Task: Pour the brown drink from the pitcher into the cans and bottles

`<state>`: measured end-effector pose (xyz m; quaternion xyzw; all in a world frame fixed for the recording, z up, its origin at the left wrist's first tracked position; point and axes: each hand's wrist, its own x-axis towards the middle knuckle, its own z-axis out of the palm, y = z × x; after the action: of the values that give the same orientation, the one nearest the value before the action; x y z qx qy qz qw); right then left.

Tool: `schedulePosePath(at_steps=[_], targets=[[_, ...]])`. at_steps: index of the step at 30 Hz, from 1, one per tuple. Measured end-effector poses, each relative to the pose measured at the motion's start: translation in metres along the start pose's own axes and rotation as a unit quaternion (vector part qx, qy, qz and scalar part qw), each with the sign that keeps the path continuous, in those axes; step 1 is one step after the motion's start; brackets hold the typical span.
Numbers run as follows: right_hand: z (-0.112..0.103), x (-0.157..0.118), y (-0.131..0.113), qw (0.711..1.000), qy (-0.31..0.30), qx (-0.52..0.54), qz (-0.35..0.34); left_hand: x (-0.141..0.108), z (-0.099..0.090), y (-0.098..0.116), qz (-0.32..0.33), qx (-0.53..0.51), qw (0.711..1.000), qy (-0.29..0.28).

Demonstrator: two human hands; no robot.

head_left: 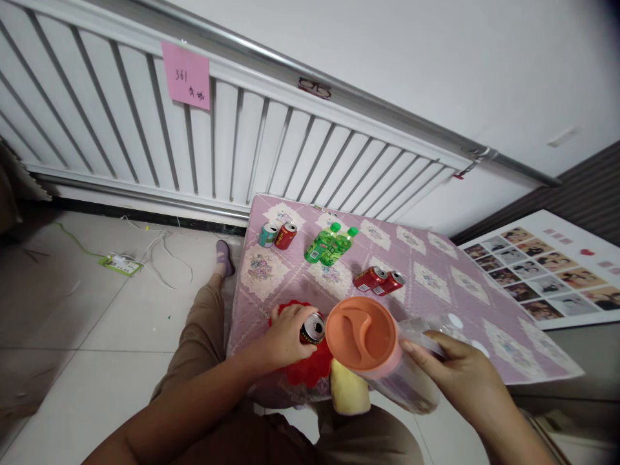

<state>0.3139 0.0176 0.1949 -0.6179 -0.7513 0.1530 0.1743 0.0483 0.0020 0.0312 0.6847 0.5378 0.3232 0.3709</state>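
Note:
My left hand (285, 336) is wrapped round a dark drink can (313, 328) whose top is opened. It holds the can over a red scalloped tray (307, 371) near the table's front edge. My right hand (453, 371) grips the handle of a clear plastic pitcher (407, 381) with an orange lid (361, 332). The pitcher is tilted, its lid end close beside the can. Some liquid seems to sit low in the pitcher. A yellow cloth or sponge-like piece (349, 391) lies below the lid at the table edge, partly hidden.
On the flowered tablecloth (261, 271) stand a teal can (267, 236), a red can (285, 237), two green bottles (329, 245) and two more red cans (378, 279). Clear bottles (438, 323) are behind the pitcher. A radiator (232, 142) backs the table; a power strip (119, 263) lies left.

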Motion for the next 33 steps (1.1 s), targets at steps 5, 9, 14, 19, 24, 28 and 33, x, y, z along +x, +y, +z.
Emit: schedulePosePath(at_steps=[5,9,14,19,24,28,33], targets=[[0.0034,-0.0009,-0.0008,1.000,0.021,0.010,0.007,0.0004,0.0012,-0.0011,-0.002,-0.002,1.000,0.000],[0.0053,-0.0021,-0.0031,1.000,0.027,0.005,0.002,0.0007,0.0021,-0.0021,-0.001,-0.001,1.000,0.000],[0.0049,-0.0020,-0.0033,0.999,0.050,-0.005,0.000,0.0010,0.0036,-0.0042,-0.007,-0.001,1.000,-0.004],[0.0008,0.0009,-0.0018,1.000,0.006,-0.003,-0.001,0.0006,0.0044,-0.0050,-0.011,-0.004,1.000,-0.003],[0.0030,-0.0009,-0.0050,1.000,0.021,0.007,0.015,0.0007,0.0047,-0.0048,-0.022,-0.002,1.000,-0.010],[0.0066,-0.0041,-0.0088,0.999,0.046,0.015,0.023,0.0010,0.0065,-0.0070,-0.019,-0.005,1.000,-0.007],[0.0047,-0.0022,-0.0085,0.999,0.031,0.015,0.024,0.0014,0.0090,-0.0098,-0.014,-0.006,1.000,-0.005]])
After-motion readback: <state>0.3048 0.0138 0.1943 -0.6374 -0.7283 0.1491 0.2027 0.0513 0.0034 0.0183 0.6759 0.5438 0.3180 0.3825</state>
